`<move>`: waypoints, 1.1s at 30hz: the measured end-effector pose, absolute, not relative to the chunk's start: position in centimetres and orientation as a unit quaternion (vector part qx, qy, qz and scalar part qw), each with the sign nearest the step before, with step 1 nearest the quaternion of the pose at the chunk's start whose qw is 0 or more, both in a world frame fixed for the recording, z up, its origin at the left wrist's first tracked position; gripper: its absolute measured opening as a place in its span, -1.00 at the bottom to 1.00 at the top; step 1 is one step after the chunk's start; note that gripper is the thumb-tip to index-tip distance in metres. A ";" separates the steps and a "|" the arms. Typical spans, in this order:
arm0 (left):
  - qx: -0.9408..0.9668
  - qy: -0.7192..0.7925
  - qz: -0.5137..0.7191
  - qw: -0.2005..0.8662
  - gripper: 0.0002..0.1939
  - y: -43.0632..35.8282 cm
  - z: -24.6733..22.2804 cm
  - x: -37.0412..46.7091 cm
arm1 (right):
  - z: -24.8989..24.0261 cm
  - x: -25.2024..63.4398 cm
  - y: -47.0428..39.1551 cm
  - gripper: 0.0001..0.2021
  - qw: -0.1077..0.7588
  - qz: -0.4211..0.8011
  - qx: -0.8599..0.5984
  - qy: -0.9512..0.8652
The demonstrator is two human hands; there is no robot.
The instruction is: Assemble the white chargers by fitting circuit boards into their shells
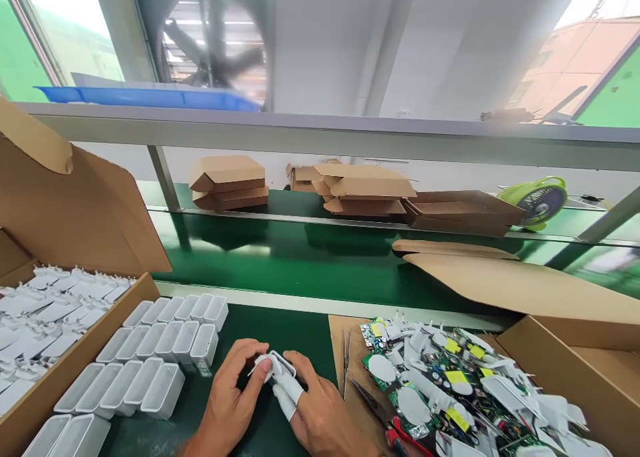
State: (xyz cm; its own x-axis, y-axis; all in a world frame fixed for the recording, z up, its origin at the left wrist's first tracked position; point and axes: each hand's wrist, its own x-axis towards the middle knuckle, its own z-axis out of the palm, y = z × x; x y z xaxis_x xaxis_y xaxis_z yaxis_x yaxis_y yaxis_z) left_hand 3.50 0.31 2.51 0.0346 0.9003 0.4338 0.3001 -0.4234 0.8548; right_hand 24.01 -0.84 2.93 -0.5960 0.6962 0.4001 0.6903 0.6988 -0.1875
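At seven o'clock the left hand (233, 397) pinches a small white part (274, 365), which sits toward half past six, smooth and pale with a thin dark edge, its underside hidden by fingers and its exact shape unclear, while at six the right hand (320, 403), partly white-wrapped, clasps its other side.

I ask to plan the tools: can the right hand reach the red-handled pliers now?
Probably yes: the red-handled pliers lie close beside the right hand, nothing visible between them, though its fingers are busy holding a white part.
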 end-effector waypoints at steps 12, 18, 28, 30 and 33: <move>0.693 0.445 0.480 0.302 -0.69 1.2 3.7 2.7 | 2.5 24.6 -0.6 -0.82 0.275 -0.068 -0.350 -0.893; 0.724 0.457 0.434 0.281 -0.74 1.9 6.1 4.2 | 2.0 24.9 -0.5 -0.82 0.239 -0.058 -0.361 -0.899; 0.688 0.428 0.489 0.324 -0.65 1.7 5.7 3.3 | 2.9 23.8 -0.2 -0.51 0.278 0.022 -0.387 -0.879; 0.661 0.446 0.514 0.316 -0.68 1.3 4.6 2.6 | 3.9 23.6 -0.3 -0.52 0.308 0.033 -0.387 -0.869; 0.629 0.475 0.532 0.309 -0.68 0.8 3.3 1.9 | 5.2 23.6 -0.3 -0.57 0.346 0.017 -0.412 -0.843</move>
State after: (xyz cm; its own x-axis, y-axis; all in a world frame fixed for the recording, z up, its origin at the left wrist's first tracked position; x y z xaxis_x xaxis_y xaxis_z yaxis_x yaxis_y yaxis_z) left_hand 1.88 0.80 3.34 -0.0184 0.9264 0.3760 0.2683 -0.3577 0.8945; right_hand 23.56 -0.31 5.20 -0.4208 0.7059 0.5698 0.6826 0.6601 -0.3136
